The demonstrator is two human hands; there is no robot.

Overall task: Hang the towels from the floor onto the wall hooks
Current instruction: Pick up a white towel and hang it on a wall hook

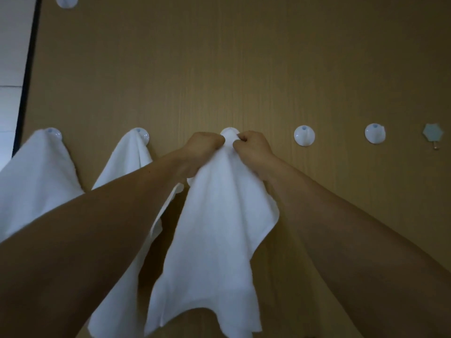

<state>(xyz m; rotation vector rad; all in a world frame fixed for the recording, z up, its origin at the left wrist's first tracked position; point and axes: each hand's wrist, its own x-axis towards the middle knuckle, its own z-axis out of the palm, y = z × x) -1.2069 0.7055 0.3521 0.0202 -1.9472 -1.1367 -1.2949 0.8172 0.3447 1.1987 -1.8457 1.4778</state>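
Observation:
A white towel [214, 235] drapes down the brown wooden wall from the third round white hook [229, 131], whose top edge shows above the cloth. My left hand [205, 145] and my right hand [253, 147] both pinch the towel's top, one on either side of that hook. Two more white towels hang to the left: one [36, 176] from the far-left hook [52, 132], another [131, 159] from the second hook [141, 135]. My left forearm crosses in front of the second towel. The floor is out of view.
Two bare round white hooks [304, 135] [375, 133] sit on the wall to the right. A pale star-shaped hook [433, 136] is at the far right. Another white hook [66, 1] is high at top left, next to a dark wall edge [29, 64].

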